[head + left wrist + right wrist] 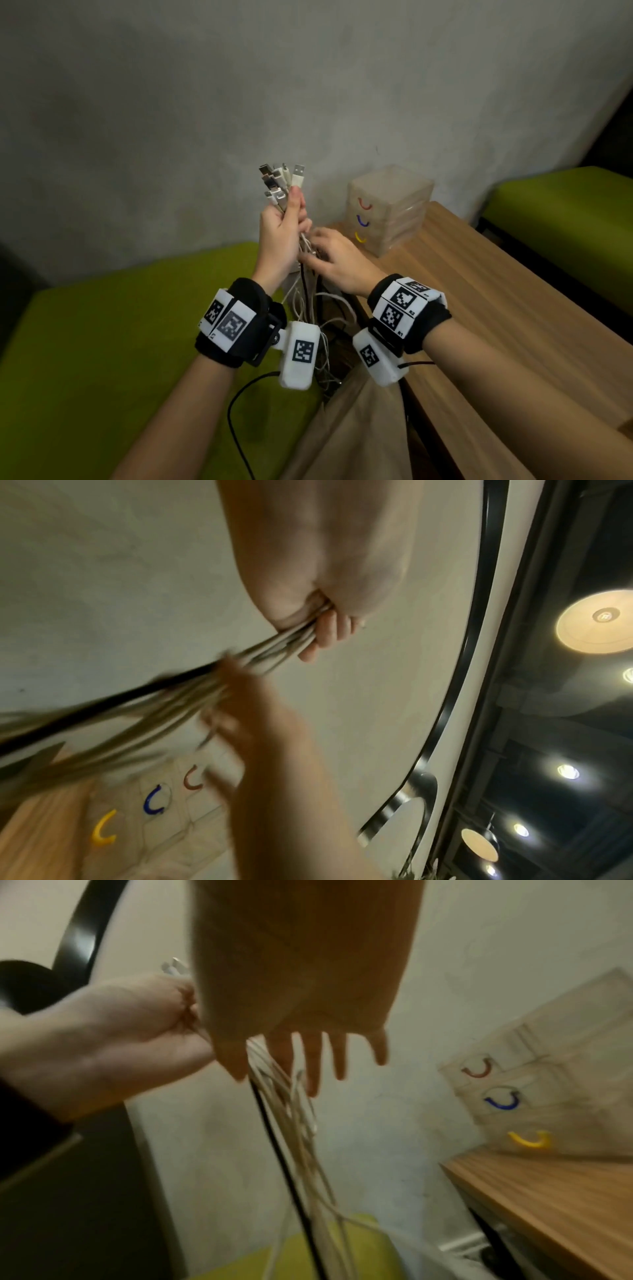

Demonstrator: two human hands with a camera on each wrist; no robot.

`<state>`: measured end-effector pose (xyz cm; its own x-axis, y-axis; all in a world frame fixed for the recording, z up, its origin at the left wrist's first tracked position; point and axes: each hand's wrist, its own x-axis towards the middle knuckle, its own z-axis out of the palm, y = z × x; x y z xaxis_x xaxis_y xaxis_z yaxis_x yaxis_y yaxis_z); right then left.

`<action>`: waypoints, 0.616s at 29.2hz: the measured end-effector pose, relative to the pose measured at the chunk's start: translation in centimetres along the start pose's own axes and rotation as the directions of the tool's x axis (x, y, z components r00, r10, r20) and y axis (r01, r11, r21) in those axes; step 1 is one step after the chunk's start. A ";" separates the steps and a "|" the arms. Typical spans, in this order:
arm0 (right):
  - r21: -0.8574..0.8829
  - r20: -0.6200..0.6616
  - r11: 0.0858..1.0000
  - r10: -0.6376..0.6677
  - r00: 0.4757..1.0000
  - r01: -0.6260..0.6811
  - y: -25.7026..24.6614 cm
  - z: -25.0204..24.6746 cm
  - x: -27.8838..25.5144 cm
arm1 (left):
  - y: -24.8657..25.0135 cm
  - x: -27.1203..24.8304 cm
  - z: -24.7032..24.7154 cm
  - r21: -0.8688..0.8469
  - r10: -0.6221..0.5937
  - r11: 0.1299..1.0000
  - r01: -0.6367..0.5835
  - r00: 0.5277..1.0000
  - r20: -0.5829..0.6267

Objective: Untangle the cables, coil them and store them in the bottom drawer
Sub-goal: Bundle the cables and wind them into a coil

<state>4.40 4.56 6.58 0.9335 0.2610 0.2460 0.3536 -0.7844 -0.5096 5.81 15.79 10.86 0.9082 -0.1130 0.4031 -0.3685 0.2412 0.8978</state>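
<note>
My left hand (284, 229) is raised and grips a bundle of white cables and one black cable (308, 301) just below their plugs (282, 181), which stick up above the fist. The rest hangs down in a tangle between my forearms. My right hand (334, 263) sits right below the left; in the right wrist view its fingers (315, 1064) are straight and spread, with the cables (294, 1123) running between thumb and index finger. A translucent drawer unit (390, 205) stands on the table; its bottom drawer has a yellow handle (359, 237) and looks closed.
The wooden table (496, 308) runs along my right, with the drawer unit at its far corner against the grey wall. Green benches lie to the left (120, 342) and far right (565, 212). Beige fabric (359, 428) is below my wrists.
</note>
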 end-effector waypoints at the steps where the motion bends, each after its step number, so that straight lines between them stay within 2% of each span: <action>1: -0.119 0.083 0.991 0.076 0.994 -0.066 0.7 0.0 -0.5 | 0.0 0.2 -0.2 -0.026 -0.005 1.000 0.004 1.000 -0.008; 3: -0.290 0.167 0.935 0.261 0.951 -0.206 1.8 -0.3 -1.0 | -0.2 0.5 -0.4 -0.049 -0.016 0.999 0.015 1.000 -0.009; 4: -0.312 0.160 0.920 0.296 0.942 -0.236 1.9 -0.7 -1.1 | -0.2 0.5 -0.3 -0.045 -0.022 0.999 0.021 1.000 -0.007; 5: -0.286 0.124 0.931 0.271 0.955 -0.227 1.7 -1.0 -1.1 | -0.3 0.5 -0.1 -0.028 -0.024 0.999 0.024 1.000 0.003; 7: -0.145 -0.020 0.984 0.101 0.995 -0.103 0.6 -1.8 -0.7 | -0.4 0.1 0.4 0.032 -0.022 0.999 0.021 0.998 0.051; 9: 0.062 -0.117 0.998 -0.020 0.993 0.027 -0.7 -2.0 -0.3 | -0.5 -0.3 1.0 0.087 -0.020 0.996 0.014 0.997 0.073; 12: 0.398 -0.176 0.915 0.011 0.984 0.061 -2.1 -1.3 -0.8 | -0.4 -0.2 1.6 0.032 -0.008 0.999 0.006 0.997 0.079; 14: 0.426 -0.264 0.900 0.030 0.964 0.089 -2.1 -0.2 -1.6 | 0.1 0.0 1.8 -0.035 -0.019 0.999 0.022 0.996 0.085; 18: 0.350 -0.210 0.936 0.030 0.977 0.046 -0.4 1.7 -2.8 | 2.1 0.9 1.9 -0.205 -0.053 0.977 0.060 0.998 0.042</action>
<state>1.73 5.13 4.66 0.9103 0.1129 0.3982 0.3950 -0.5246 -0.7541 5.50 14.39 13.40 0.9172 -0.1656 0.3624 -0.2646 0.4268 0.8648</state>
